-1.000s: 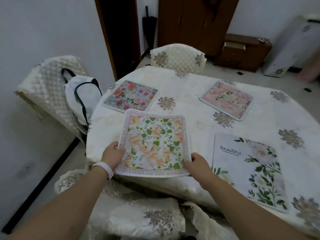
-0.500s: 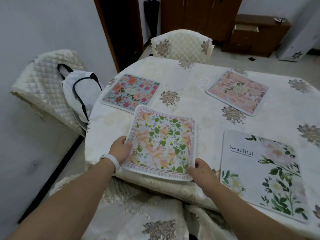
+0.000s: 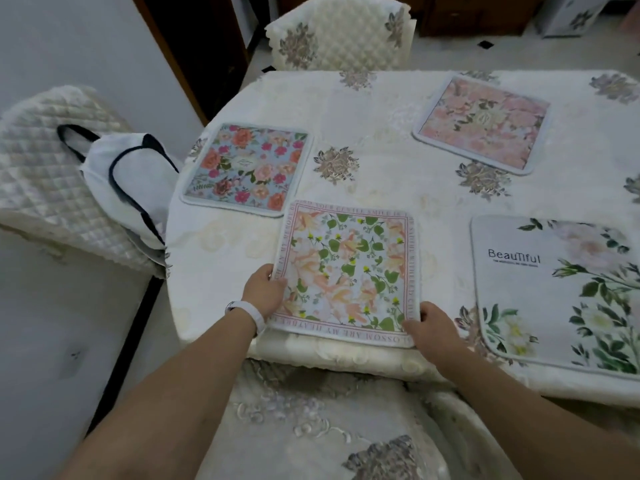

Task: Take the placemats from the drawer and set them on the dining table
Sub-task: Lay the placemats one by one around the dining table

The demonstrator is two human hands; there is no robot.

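A square placemat with orange flowers and green leaves (image 3: 348,271) lies at the near edge of the dining table (image 3: 381,109). My left hand (image 3: 265,292) grips its near left edge, and my right hand (image 3: 431,327) grips its near right corner. Three other placemats lie flat on the cream tablecloth: a blue one with red roses (image 3: 247,168) at the left, a pink one (image 3: 483,123) at the far right, and a white one printed "Beautiful" (image 3: 561,292) at the near right.
A covered chair (image 3: 337,32) stands at the table's far side. Another quilted chair (image 3: 45,168) at the left holds a white bag with dark straps (image 3: 131,181). A chair seat with an embroidered cover (image 3: 311,427) is right below my arms. A wall runs along the left.
The orange-flower placemat has come down from a raised, tilted hold to lie on the table's near edge, both hands still on it. The camera has tipped downward.
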